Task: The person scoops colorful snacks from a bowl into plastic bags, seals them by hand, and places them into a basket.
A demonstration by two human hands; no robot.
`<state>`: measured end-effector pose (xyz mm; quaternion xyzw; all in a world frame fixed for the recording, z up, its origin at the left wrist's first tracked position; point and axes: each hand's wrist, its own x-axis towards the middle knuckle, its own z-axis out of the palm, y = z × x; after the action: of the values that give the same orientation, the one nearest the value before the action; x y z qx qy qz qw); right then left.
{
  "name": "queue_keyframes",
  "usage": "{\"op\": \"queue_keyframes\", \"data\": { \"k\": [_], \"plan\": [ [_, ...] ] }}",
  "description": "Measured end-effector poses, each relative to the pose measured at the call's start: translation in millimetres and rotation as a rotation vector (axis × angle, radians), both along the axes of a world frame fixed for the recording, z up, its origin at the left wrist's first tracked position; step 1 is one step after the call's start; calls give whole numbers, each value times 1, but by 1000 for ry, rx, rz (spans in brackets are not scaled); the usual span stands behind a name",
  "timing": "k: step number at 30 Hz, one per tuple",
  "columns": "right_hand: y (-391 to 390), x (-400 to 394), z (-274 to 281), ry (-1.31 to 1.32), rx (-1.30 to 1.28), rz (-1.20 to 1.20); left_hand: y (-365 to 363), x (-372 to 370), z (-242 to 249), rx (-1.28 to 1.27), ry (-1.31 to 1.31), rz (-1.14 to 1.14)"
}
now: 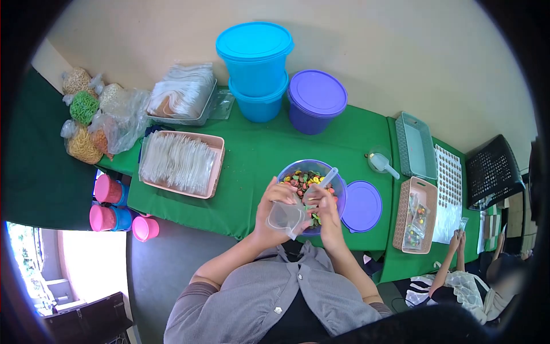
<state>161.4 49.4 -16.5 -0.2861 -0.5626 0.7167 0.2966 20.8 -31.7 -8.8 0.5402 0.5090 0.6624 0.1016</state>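
My left hand is closed around a clear plastic bag, whose mouth gapes toward me. On the bag's other side, my right hand has bent fingers pinching at its edge. Both hands are over the near rim of a purple bowl of small candies in brown, yellow, red and green. A whitish scoop stands in the bowl with its handle up, just beyond my right fingers; its lower part is partly hidden. Beside the bowl lies a round purple lid.
Left are a pink basket of clear bags and a tray of more. Lidded blue tubs and a purple tub stand behind. A second scoop and a peach basket are right, near a co-worker's hands.
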Motion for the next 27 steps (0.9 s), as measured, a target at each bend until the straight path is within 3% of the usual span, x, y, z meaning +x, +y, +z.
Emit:
{"op": "queue_keyframes", "data": {
  "k": [2, 4, 6, 8, 10, 12, 13, 15, 18, 19, 20, 22, 27],
  "plan": [
    [-6, -4, -18, -70, 23, 15, -2, 2, 6, 28, -106, -111],
    [-10, -6, -18, -86, -227, 293, -5, 4, 20, 56, -211, -222],
    [-5, -5, -18, -114, -315, 334, -9, 8, 31, 17, -336, -280],
    [2, -6, -30, 13, -562, 197, -9, 8, 23, 34, -320, -243],
    [-3, -18, -9, -18, -621, 122, -9, 12, 15, 50, -306, -216],
    [0, -24, -34, 26, -872, 75, -8, 21, 10, 253, -412, -185],
    [7, -20, -54, 28, -869, 66, -10, 17, 10, 255, -415, -194],
    [20, -11, -82, 537, -1229, 580, -18, 2, 18, 371, -335, -273],
    [16, -7, -79, 472, -1031, 395, -12, -2, 33, 250, -228, -107],
    [7, -16, -39, 169, -869, 127, -12, -6, 19, 252, -206, -101],
    [6, -20, -28, 174, -868, 123, -10, -6, 14, 252, -203, -106],
    [5, -23, -17, 143, -827, -105, -6, -1, 11, 234, -274, 11],
    [-1, -22, -32, 109, -569, -171, -2, 14, 8, -19, -333, -108]
  ]
}}
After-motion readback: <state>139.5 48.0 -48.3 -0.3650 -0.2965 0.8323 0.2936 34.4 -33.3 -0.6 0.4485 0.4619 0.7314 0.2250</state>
